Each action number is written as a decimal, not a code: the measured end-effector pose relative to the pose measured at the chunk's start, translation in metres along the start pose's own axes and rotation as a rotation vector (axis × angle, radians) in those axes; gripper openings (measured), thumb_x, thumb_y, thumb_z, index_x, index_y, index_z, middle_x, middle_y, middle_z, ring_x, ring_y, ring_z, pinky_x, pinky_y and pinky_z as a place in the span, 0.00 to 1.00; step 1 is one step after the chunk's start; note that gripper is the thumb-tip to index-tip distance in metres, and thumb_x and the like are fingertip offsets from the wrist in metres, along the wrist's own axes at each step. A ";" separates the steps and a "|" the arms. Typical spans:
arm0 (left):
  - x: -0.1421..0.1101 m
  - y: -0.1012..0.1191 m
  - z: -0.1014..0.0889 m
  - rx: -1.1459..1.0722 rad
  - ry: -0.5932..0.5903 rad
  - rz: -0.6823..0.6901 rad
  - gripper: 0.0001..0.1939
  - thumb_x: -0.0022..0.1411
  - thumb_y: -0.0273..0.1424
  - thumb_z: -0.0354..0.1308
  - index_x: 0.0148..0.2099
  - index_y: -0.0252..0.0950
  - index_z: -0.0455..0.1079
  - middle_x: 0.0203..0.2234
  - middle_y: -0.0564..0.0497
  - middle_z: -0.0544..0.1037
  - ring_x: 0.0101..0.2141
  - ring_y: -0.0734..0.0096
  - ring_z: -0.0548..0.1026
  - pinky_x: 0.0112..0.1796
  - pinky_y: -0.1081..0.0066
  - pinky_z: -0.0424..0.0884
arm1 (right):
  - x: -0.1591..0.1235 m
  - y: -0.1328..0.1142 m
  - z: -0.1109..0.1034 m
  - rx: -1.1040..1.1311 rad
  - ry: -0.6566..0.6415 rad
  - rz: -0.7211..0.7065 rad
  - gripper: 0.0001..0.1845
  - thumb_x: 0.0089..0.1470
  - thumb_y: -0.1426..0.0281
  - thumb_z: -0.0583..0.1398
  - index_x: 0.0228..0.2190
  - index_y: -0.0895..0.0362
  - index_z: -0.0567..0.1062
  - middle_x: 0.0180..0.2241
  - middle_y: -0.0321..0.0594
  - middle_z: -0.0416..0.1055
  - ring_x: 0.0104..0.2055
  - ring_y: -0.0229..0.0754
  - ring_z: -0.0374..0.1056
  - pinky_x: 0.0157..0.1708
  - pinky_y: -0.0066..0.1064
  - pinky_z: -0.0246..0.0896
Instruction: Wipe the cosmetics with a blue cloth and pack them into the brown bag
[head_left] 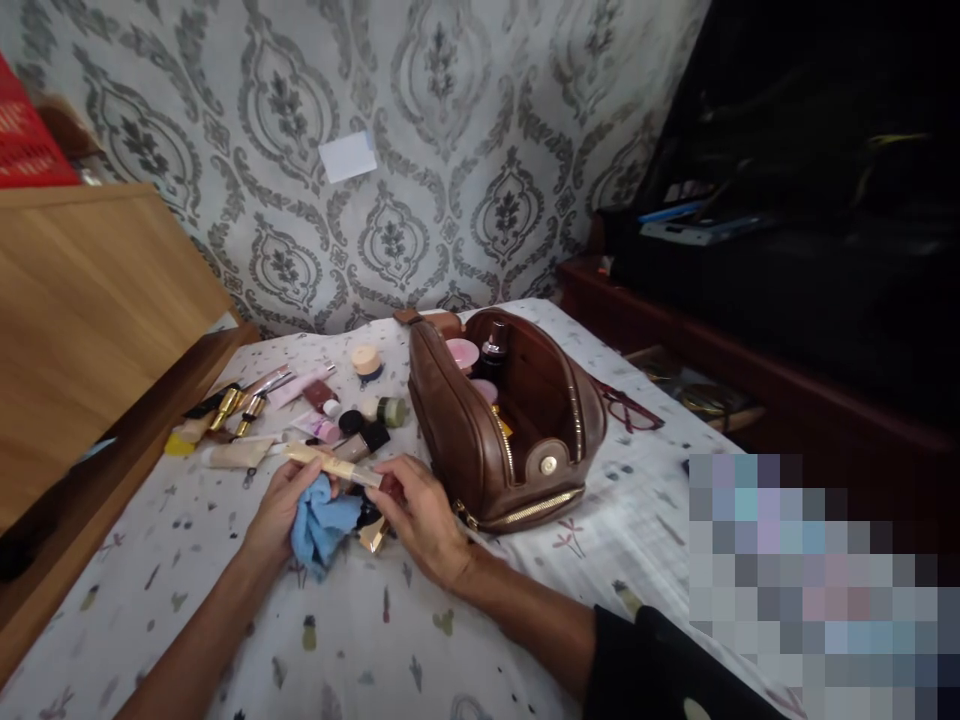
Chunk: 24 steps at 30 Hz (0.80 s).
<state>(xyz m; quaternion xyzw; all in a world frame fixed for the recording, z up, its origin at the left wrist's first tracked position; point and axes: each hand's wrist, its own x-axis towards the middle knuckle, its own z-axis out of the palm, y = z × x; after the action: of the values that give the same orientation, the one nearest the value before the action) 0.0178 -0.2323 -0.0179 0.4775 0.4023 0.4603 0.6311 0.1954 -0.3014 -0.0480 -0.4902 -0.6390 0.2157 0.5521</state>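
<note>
My left hand (pixel 281 515) is closed on a crumpled blue cloth (pixel 322 525) and the left part of a slim beige cosmetic tube (pixel 334 464). At the tube's right end, the fingers of my right hand (pixel 424 515) pinch its darker tip. The tube lies nearly level between both hands, above the bed sheet. Just right of my right hand stands a brown cosmetic bag (pixel 480 430), unzipped, with a dark bottle (pixel 495 348) and pink round items (pixel 463 354) inside. A gold-coloured item (pixel 373 535) lies beneath my hands, partly hidden.
Several cosmetics are spread left of the bag, among them a cream-lidded jar (pixel 366 360), a beige tube (pixel 237 453) and a green-labelled jar (pixel 391 411). Glasses (pixel 630 408) lie right of the bag. A wooden panel (pixel 97 320) borders the left side; patterned wallpaper rises behind.
</note>
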 end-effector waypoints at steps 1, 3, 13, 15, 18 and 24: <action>-0.001 0.000 0.001 0.002 -0.008 -0.003 0.20 0.46 0.42 0.73 0.36 0.35 0.74 0.18 0.54 0.74 0.20 0.74 0.71 0.21 0.78 0.67 | -0.001 -0.001 -0.001 -0.016 -0.008 -0.013 0.04 0.60 0.72 0.59 0.39 0.55 0.72 0.33 0.38 0.69 0.35 0.41 0.67 0.36 0.31 0.65; -0.003 0.000 0.002 0.014 -0.032 -0.013 0.20 0.48 0.43 0.73 0.37 0.35 0.73 0.17 0.53 0.74 0.19 0.74 0.69 0.20 0.78 0.66 | -0.002 -0.003 -0.002 -0.048 -0.022 -0.028 0.04 0.62 0.70 0.58 0.39 0.55 0.71 0.34 0.39 0.69 0.36 0.42 0.67 0.36 0.31 0.65; -0.003 0.000 -0.001 0.036 -0.059 -0.016 0.19 0.49 0.43 0.72 0.38 0.37 0.73 0.18 0.53 0.74 0.19 0.73 0.69 0.20 0.77 0.65 | -0.002 -0.003 -0.002 -0.091 -0.047 -0.022 0.05 0.65 0.68 0.55 0.40 0.55 0.70 0.33 0.39 0.70 0.35 0.42 0.68 0.37 0.31 0.64; -0.002 0.000 0.001 0.023 -0.059 0.003 0.20 0.48 0.43 0.72 0.37 0.36 0.73 0.18 0.53 0.74 0.19 0.74 0.69 0.20 0.77 0.65 | -0.002 -0.003 -0.001 -0.106 -0.052 -0.008 0.06 0.65 0.67 0.55 0.39 0.56 0.70 0.32 0.39 0.70 0.34 0.42 0.67 0.36 0.31 0.63; -0.001 -0.002 0.003 0.008 -0.061 0.027 0.20 0.48 0.43 0.72 0.36 0.36 0.73 0.19 0.53 0.74 0.19 0.75 0.69 0.21 0.77 0.66 | -0.002 -0.001 -0.001 -0.145 -0.059 -0.012 0.08 0.66 0.65 0.54 0.37 0.55 0.69 0.31 0.39 0.70 0.33 0.42 0.67 0.36 0.31 0.62; 0.000 -0.007 0.000 -0.011 -0.063 0.043 0.19 0.51 0.43 0.69 0.35 0.35 0.71 0.19 0.55 0.73 0.21 0.74 0.71 0.23 0.76 0.68 | 0.000 0.001 0.000 -0.223 -0.084 -0.041 0.10 0.66 0.63 0.52 0.37 0.55 0.69 0.31 0.40 0.70 0.34 0.42 0.67 0.37 0.32 0.62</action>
<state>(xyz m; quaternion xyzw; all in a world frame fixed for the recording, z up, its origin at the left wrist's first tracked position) 0.0189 -0.2331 -0.0252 0.4971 0.3692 0.4607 0.6359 0.1959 -0.3011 -0.0489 -0.5258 -0.6915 0.1523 0.4713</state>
